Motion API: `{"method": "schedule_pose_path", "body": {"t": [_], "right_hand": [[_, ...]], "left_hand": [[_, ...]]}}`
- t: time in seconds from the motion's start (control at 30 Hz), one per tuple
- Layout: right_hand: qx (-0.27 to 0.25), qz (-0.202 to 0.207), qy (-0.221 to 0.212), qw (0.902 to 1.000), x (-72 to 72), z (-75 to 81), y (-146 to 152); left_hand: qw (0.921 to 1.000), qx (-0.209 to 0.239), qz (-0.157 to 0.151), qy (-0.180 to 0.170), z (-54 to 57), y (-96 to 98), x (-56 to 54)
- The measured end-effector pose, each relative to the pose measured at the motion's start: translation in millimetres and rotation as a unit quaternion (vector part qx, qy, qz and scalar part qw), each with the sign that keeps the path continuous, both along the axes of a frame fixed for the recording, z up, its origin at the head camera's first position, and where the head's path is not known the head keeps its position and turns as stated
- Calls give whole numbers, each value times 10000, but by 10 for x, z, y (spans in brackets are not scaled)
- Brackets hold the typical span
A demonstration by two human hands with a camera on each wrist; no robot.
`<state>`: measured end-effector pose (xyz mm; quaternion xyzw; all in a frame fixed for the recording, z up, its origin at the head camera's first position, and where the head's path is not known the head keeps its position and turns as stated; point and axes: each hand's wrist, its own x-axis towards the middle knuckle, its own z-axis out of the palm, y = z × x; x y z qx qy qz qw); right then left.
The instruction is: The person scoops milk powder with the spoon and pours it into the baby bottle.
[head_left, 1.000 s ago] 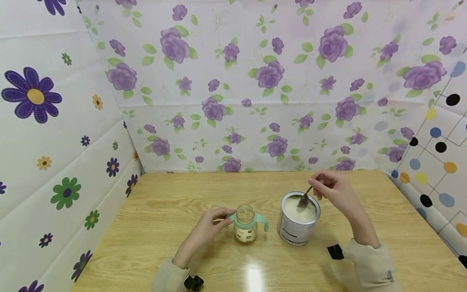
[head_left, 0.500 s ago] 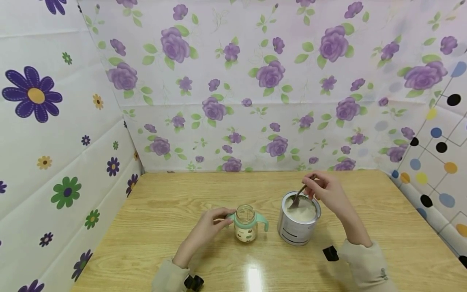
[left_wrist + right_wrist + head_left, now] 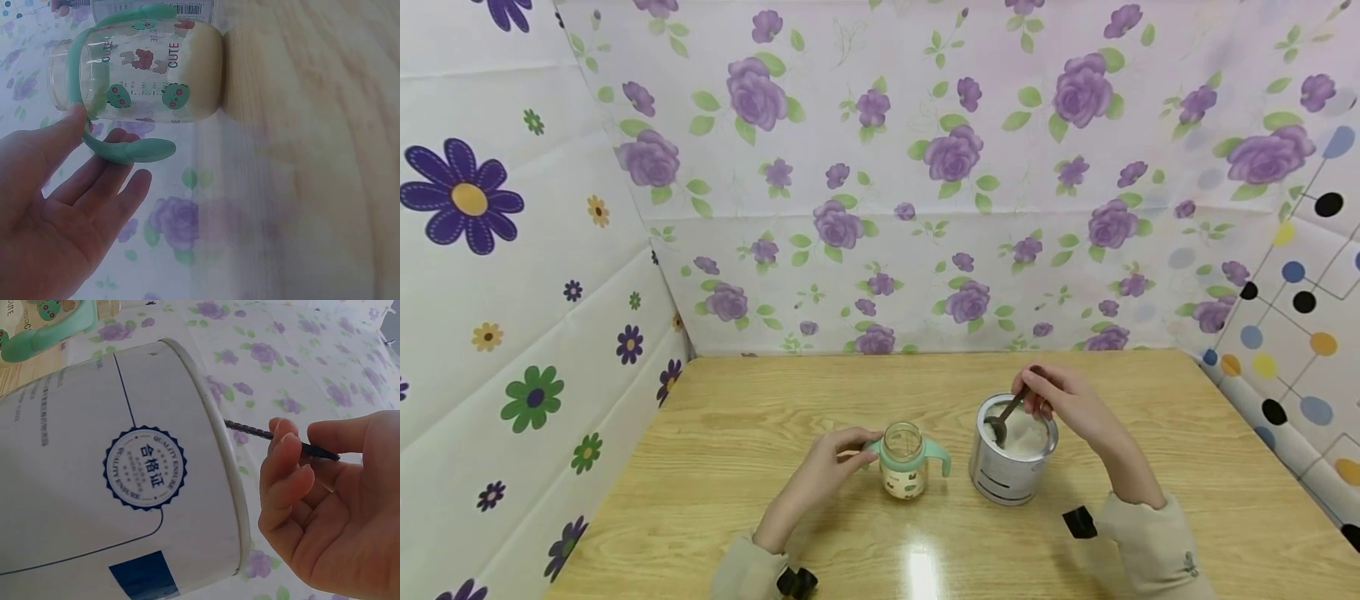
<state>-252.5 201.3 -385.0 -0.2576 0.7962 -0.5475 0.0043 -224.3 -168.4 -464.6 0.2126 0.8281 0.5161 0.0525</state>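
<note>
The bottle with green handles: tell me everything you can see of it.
The bottle has a see-through body, glass or hard plastic by its look, printed with "CUTE", red and green figures and a measuring scale. It is open at the top, with pale cream contents at the bottom. It stands upright on the wooden table; the left hand holds one of its two green handles.
</note>
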Motion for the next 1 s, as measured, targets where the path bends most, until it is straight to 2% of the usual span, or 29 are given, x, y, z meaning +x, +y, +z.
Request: {"method": "schedule_pose_path", "body": {"t": [0.27, 0.5, 0.67, 0.8, 1.0], "right_hand": [[-170, 90, -234, 9995, 15, 28, 34], [-589, -296, -706, 9953, -17, 19, 107], [-1468, -526, -1366, 9783, -31, 23, 166], [-2126, -386, -1627, 9627, -33, 23, 202], [-2351, -209, -1677, 9572, -38, 27, 211]], "left_hand": [[10000, -22, -3, -18, 22, 1, -6], [10000, -9, -3, -40, 21, -3, 8], [10000, -23, 8, -27, 11, -5, 11], [10000, -47, 19, -33, 8, -7, 12], [9999, -56, 44, -73, 11, -3, 14]]}}
